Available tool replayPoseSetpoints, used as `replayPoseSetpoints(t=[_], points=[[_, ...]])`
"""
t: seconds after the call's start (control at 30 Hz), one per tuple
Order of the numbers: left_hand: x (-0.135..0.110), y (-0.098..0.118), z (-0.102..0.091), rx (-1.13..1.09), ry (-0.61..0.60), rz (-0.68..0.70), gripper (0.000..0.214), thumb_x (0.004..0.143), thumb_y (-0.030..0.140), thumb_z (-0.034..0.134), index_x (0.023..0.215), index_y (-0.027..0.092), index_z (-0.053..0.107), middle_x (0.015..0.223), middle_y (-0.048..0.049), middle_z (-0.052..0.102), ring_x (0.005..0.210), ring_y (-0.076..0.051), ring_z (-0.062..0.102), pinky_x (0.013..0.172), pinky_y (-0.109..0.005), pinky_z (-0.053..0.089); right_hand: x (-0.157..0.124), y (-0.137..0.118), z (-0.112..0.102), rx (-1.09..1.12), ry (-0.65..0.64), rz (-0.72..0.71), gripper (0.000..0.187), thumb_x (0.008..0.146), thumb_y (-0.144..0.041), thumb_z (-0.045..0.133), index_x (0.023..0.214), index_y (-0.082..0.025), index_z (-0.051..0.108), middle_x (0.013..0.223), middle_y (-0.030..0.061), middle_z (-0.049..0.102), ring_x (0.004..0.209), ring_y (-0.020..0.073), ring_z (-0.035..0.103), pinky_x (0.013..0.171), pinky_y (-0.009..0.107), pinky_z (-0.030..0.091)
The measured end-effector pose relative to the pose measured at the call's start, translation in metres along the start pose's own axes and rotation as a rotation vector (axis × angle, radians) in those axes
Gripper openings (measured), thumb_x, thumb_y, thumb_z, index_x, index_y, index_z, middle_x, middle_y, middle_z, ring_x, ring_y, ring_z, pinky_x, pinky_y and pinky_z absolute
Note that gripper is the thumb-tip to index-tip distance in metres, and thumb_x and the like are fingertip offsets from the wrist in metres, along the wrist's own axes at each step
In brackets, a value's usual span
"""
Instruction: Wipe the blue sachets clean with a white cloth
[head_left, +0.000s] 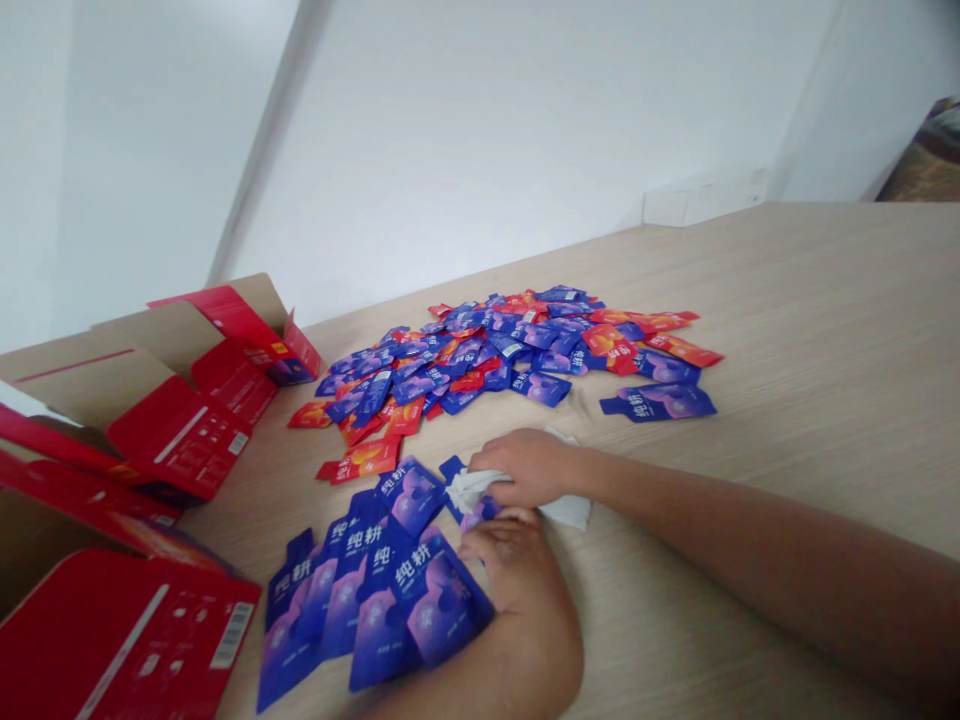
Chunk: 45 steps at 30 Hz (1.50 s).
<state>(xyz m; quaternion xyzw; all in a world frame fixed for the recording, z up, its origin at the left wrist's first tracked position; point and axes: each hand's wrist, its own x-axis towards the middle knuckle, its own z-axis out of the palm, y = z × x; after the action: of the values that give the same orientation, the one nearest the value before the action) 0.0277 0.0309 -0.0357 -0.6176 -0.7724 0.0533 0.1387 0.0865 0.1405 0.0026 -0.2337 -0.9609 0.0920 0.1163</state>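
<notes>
My right hand (531,466) is closed on a white cloth (574,510), whose bunched end lies against the top of a blue-purple pouch (469,512). Just below it, my left hand (517,565) has its fingers closed at the lower part of that same pouch, which they partly cover. To the left, several blue-purple pouches (442,605) lie overlapping in a fanned group, printed sides up. One more pouch (409,497) lies at the top of that group, close to the cloth.
A large loose pile of blue and red-orange pouches (465,350) spreads across the back of the wooden table (810,330). A single blue pouch (664,402) lies right of it. Open red cartons (180,435) stand along the left, with another carton (142,630) nearer. Behind rises a white wall (525,130).
</notes>
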Motion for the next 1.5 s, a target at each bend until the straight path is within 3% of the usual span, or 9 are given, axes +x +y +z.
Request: replayPoseSetpoints(t=[0.4, 1.03, 1.5], points=[[0.002, -0.005, 0.007, -0.015, 0.006, 0.037, 0.033, 0.076, 0.007, 0.04, 0.099, 0.002, 0.064, 0.085, -0.0247, 0.065, 0.082, -0.036, 0.06, 0.073, -0.058, 0.039, 0.0, 0.0, 0.0, 0.004, -0.006, 0.001, 0.03, 0.079, -0.035, 0.049, 0.105, -0.023, 0.059, 0.096, 0.0043, 0.066, 0.083, 0.0208, 0.06, 0.062, 0.029, 0.038], [0.0, -0.001, -0.001, 0.045, 0.01, 0.003, 0.031, 0.077, 0.01, 0.042, 0.098, 0.003, 0.064, 0.083, -0.0223, 0.065, 0.082, -0.035, 0.059, 0.074, -0.058, 0.039, 0.0, 0.0, 0.0, 0.007, 0.0, 0.002, 0.031, 0.079, -0.034, 0.048, 0.105, -0.022, 0.059, 0.096, 0.0051, 0.066, 0.084, 0.0212, 0.059, 0.064, 0.029, 0.038], [0.003, -0.006, 0.006, -0.04, -0.001, 0.048, 0.03, 0.076, 0.008, 0.045, 0.097, -0.003, 0.064, 0.084, -0.0274, 0.064, 0.08, -0.035, 0.06, 0.071, -0.055, 0.041, 0.0, 0.0, 0.0, 0.008, 0.001, 0.006, 0.03, 0.079, -0.036, 0.047, 0.102, -0.022, 0.059, 0.095, 0.0045, 0.066, 0.083, 0.0213, 0.059, 0.064, 0.029, 0.037]])
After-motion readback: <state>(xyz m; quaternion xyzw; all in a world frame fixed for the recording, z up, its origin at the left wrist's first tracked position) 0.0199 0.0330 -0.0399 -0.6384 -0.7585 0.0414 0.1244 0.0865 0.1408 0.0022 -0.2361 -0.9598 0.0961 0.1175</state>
